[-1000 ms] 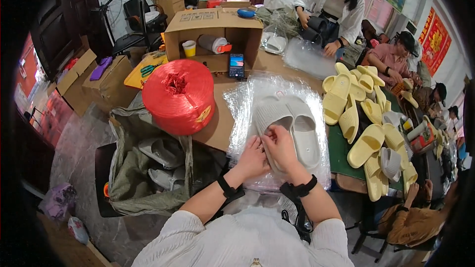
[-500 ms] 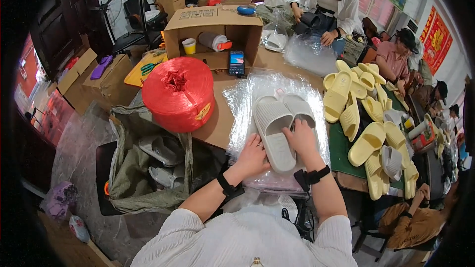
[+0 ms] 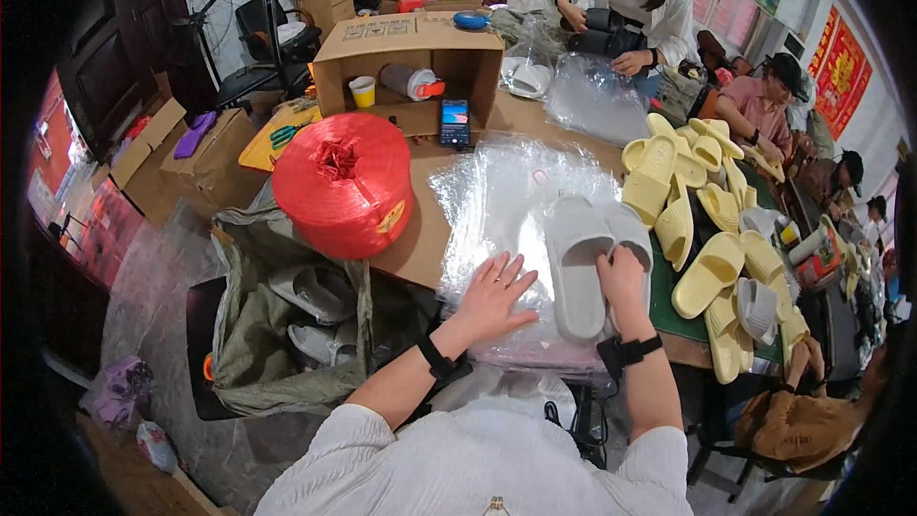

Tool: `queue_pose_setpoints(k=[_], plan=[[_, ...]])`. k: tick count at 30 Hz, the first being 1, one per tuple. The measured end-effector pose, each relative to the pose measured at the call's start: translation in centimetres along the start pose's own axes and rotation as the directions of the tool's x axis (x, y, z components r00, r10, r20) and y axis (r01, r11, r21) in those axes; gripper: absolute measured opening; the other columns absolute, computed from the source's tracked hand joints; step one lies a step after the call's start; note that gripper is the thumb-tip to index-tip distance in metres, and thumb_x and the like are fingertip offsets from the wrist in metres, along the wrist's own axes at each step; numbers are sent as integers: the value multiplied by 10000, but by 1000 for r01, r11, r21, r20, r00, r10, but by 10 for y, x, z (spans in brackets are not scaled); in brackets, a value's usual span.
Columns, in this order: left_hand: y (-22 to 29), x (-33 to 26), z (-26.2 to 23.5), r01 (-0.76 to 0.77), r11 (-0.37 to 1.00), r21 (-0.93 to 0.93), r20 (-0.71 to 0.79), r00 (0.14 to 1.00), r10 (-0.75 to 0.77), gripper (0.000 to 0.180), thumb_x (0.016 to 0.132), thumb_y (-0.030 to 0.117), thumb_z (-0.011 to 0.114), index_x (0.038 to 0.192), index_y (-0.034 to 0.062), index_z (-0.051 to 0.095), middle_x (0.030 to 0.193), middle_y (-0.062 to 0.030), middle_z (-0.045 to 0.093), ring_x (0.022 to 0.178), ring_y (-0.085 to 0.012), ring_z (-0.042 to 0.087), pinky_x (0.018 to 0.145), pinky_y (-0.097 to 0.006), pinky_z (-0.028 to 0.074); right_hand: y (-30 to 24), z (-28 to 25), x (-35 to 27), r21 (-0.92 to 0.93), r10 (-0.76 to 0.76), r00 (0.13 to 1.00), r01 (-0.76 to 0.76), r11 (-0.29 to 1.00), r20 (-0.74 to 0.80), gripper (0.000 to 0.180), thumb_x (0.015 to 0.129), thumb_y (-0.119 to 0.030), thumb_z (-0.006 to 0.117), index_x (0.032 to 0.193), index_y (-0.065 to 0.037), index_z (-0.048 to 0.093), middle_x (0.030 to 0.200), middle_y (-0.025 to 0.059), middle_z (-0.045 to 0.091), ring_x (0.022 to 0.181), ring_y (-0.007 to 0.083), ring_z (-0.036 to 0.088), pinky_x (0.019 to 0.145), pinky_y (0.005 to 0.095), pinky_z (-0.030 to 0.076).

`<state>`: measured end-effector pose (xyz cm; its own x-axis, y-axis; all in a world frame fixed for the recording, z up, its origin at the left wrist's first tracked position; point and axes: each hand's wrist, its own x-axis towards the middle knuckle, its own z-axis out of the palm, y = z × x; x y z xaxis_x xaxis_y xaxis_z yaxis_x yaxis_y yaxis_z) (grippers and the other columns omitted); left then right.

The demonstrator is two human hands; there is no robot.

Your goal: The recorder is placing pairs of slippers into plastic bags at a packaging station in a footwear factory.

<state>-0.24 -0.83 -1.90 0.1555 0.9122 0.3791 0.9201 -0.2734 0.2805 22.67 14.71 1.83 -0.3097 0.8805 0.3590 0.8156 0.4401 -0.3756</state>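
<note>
A pair of light grey slide slippers (image 3: 579,291) lies on the right side of a stack of clear plastic bags (image 3: 487,182), toes pointing away from me. My right hand (image 3: 623,282) grips the pair, its fingers reaching in at the openings, where the fingertips are partly hidden. Flat on the bags to the left, my left hand (image 3: 494,301) has its fingers spread and holds nothing. A big roll of red plastic twine (image 3: 344,186) stands beyond it on the table.
Several yellow slippers (image 3: 716,272) are heaped on the right. A woven sack (image 3: 287,373) with grey slippers inside stands at the left. Behind the bags are a phone (image 3: 456,122) and a cardboard box (image 3: 411,43). A co-worker (image 3: 630,14) handles dark slippers and clear bags across the table.
My right hand has moved the grey slippers to the right across the bags. My left hand, formerly beside the left slipper, now lies spread apart from it.
</note>
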Motion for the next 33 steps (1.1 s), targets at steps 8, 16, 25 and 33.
queue_pose_setpoints(k=[8,16,25,33], plan=[[-3,4,-15,29,999,-13,145,989,-27,988,692,714,668,1454,139,414,1525,-209,329,1416,-436,266,1165,-500,201,28,-75,-84,132,121,992,-114,985,-43,289,887,-233,634,874,52,589,792,226,595,740,402,587,685,460,454],[6,18,-25,-58,995,-83,33,998,61,832,774,511,730,1426,89,432,1521,-211,324,1443,-383,230,1175,-500,207,37,-138,-177,616,308,924,-109,780,-226,303,916,-101,608,1155,80,565,1041,127,655,955,206,614,844,326,477],[21,-27,-22,-36,996,-79,109,993,45,793,803,559,670,1432,132,442,1531,-173,334,1419,-405,275,1158,-526,212,20,-108,-182,736,370,907,-110,668,-200,306,942,-114,583,1163,95,560,1065,94,652,953,156,610,835,274,472],[16,3,-23,-43,994,-103,26,999,46,849,793,558,691,1448,100,403,1511,-226,333,1410,-424,278,1160,-520,221,-3,-95,-175,743,341,930,-132,656,-136,304,908,-111,612,1142,79,571,1013,101,659,904,147,606,761,276,473]])
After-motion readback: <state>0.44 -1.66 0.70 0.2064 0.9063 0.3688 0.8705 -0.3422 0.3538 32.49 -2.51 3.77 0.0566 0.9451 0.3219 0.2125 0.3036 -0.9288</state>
